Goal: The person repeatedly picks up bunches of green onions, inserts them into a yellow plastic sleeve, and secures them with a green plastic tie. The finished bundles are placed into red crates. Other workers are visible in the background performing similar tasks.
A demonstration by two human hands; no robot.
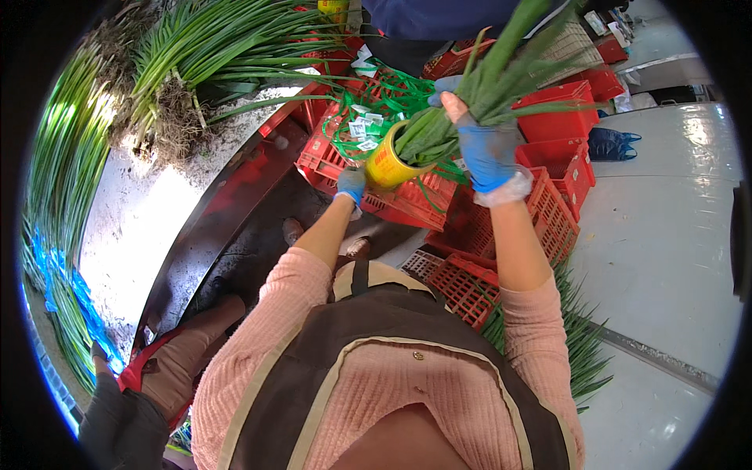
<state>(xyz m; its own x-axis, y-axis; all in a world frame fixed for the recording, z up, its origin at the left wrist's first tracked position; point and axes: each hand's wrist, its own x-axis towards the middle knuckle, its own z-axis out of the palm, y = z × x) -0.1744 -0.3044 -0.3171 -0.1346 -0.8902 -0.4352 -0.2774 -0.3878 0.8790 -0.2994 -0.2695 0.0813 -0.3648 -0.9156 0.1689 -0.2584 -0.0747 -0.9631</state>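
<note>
Gloved in blue, my left hand (351, 183) grips the side of a yellow cylindrical container (385, 167) that bears red writing. A bunch of green onions (470, 100) stands tilted with one end inside the container's mouth. My right hand (484, 141), in a worn blue glove with a bare thumb, is closed around the bunch above the rim. The leaves fan up and to the right and look blurred. Just behind the container, a tangle of green bands with white tags (376, 111) lies on an upturned-looking red plastic crate (320, 150).
More green onions with soil-covered roots (170, 111) lie on the metal table (147, 205) at left. Red crates (555, 158) are stacked at right, above green onion tops (578, 341). One person in dark blue (435, 17) stands opposite; another person's sleeve (120, 417) shows lower left.
</note>
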